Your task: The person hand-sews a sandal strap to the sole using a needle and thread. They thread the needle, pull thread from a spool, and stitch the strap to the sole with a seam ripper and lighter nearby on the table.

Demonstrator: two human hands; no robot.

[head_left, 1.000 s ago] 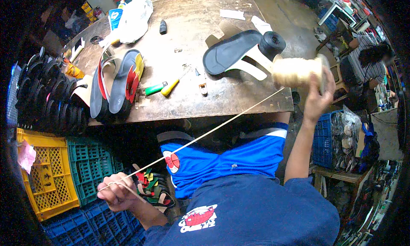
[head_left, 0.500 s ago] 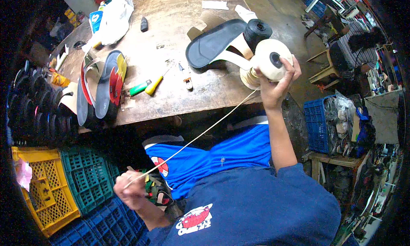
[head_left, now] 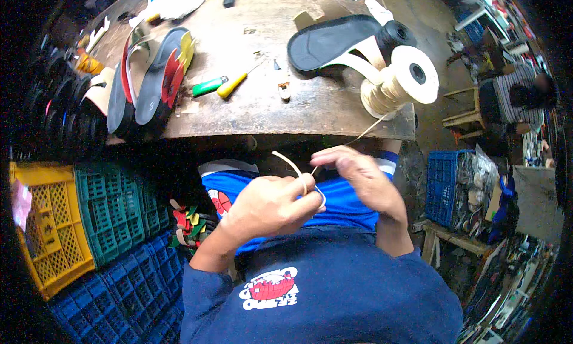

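Observation:
In front of my lap, my left hand [head_left: 271, 205] is closed on a thin cream cord [head_left: 289, 162]. Its loose end sticks up above the fingers, and a bend of cord shows at the fingertips. My right hand [head_left: 365, 180] is just to the right, fingers stretched toward the left hand. The cord passes behind this hand; whether its fingers touch it is hidden. From there it runs up to a large spool [head_left: 391, 84] of cord with a white flange, standing at the table's right front corner. Beside the spool lies a black sandal [head_left: 331, 42] with pale straps.
On the wooden table [head_left: 239, 114] lie a yellow-handled tool [head_left: 233, 86], a green-handled tool [head_left: 209, 87], a small clip-like piece [head_left: 285, 91] and a pair of grey sandals [head_left: 158, 75]. A black spool [head_left: 395, 34] stands behind the cord spool. Plastic crates [head_left: 113, 206] stand at left.
My right hand has left the spool and come down to my lap. My left hand has moved right and up, bringing the cord's end close to it. The view has shifted slightly.

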